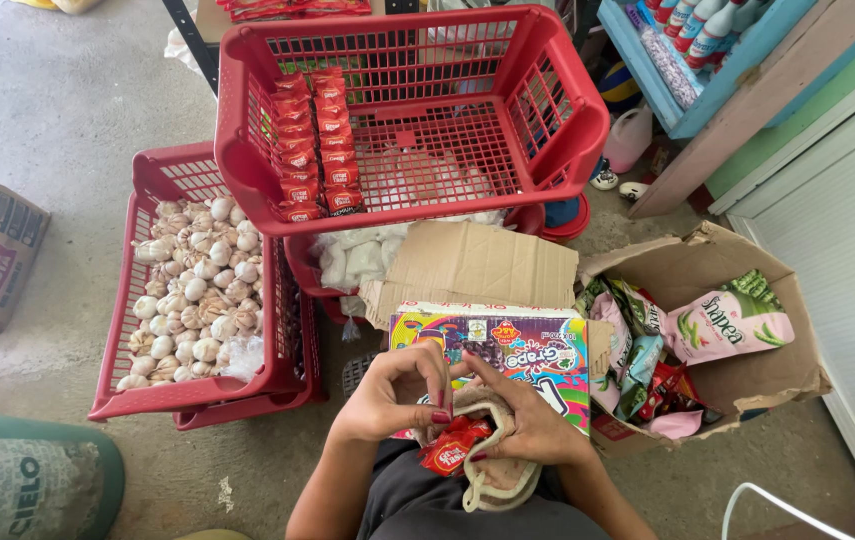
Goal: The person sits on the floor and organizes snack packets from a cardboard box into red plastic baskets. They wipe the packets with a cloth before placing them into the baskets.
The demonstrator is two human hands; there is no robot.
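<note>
While both hands meet low in the view over the lap, the small red sachet lies between them on a beige cloth pouch. Left hand: fingers curled, pinching at the sachet's upper edge. Right hand: closed round the pouch from its own side, thumb across the top. Sachet's long axis runs slantwise, lower-left to upper-right. Both hands touch it; neither is nearer. The upper red basket, with two rows of like red sachets, lies straight ahead, beyond the colourful carton, well apart.
</note>
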